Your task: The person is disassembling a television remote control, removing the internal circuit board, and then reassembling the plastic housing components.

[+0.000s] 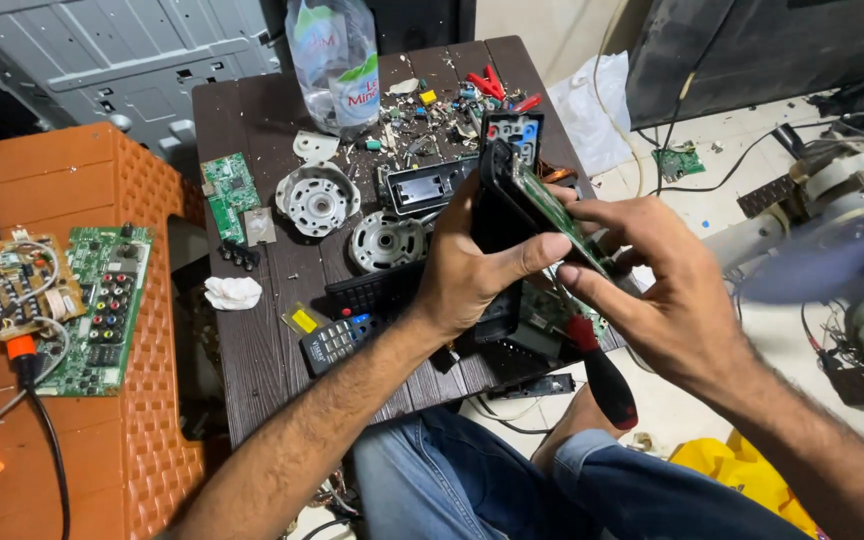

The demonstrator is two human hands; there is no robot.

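The black plastic remote-control casing [497,215] with its narrow green circuit board [552,215] sits just right of the frame's centre, held up off the table between both hands. Its long axis runs on a slant, from the top end with coloured buttons, near the upper middle, down toward the lower right. The board stands a little proud of the casing along its right edge, so the two parts look partly separated, though the seam itself is hard to make out.

The left hand [472,270] comes in from the lower left and wraps the casing from behind, thumb laid across its front toward the right. The right hand [652,290] comes from the lower right; its fingertips pinch the lower end of the board, touching it, and a red-and-black-handled screwdriver [602,375] is tucked under its palm, pointing down to the lower middle. Both hands are on the piece; the left carries more of it.

Beneath lies a dark brown wooden table [252,350], strewn with two round metal motor housings [317,198], a small dark keypad remote [337,340] and a clear plastic bottle [334,60] at the top.
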